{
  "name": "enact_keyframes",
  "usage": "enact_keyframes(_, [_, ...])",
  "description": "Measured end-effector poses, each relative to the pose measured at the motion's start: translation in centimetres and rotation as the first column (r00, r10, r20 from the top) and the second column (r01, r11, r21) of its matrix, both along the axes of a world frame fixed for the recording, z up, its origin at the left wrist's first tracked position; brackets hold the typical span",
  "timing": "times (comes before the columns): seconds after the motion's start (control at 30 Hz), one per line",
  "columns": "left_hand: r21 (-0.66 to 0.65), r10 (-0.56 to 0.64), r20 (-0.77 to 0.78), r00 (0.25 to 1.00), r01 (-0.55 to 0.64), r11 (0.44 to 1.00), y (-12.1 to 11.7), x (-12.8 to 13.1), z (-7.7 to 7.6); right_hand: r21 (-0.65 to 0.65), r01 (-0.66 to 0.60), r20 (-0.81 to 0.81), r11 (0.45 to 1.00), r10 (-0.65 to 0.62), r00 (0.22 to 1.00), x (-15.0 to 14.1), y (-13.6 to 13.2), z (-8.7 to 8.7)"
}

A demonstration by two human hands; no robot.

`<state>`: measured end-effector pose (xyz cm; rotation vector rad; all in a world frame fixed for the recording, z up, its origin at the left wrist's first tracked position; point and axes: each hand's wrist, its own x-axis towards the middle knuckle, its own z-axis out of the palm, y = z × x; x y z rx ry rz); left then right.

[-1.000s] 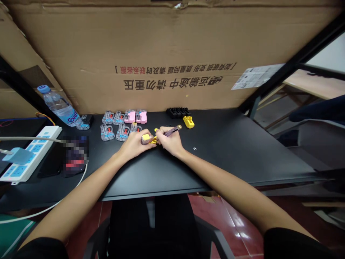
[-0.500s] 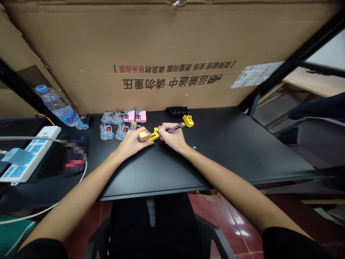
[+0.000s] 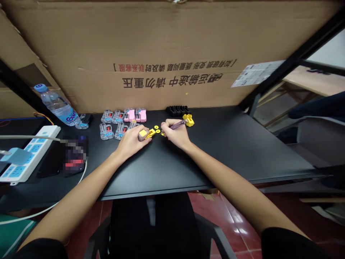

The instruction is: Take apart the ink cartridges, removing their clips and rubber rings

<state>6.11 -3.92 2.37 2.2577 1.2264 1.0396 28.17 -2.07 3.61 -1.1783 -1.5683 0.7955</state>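
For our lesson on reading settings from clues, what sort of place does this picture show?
Probably a small workshop or assembly workspace: clear plastic assemblies stand in rows on a black table, a power strip lies alongside, and a cardboard sheet backs the table.

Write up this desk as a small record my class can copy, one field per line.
Left hand: holds yellow part
Right hand: holds pen-like tool
Between hands: small yellow discs
Beyond left hand: clear units, pink-and-clear units
Beyond right hand: black rack, yellow block
Far left: bottle, power strip
Backdrop: cardboard
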Motion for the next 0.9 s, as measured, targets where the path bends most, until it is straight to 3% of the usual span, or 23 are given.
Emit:
enact_keyframes(0.63, [0.057, -0.029, 0.011, 1.000, 0.029, 0.998, 0.1, 0.1, -0.3, 0.078, -0.128, 0.087, 0.989, 0.121, 0.989, 0.0, 0.4, -0.8])
enact_keyframes(0.9, [0.150, 0.184, 0.170, 0.968, -0.210, 0.966, 0.0, -0.8, 1.3, -0.009, -0.283, 0.139, 0.959, 0.282, 0.949, -0.3, 0.4, -1.4])
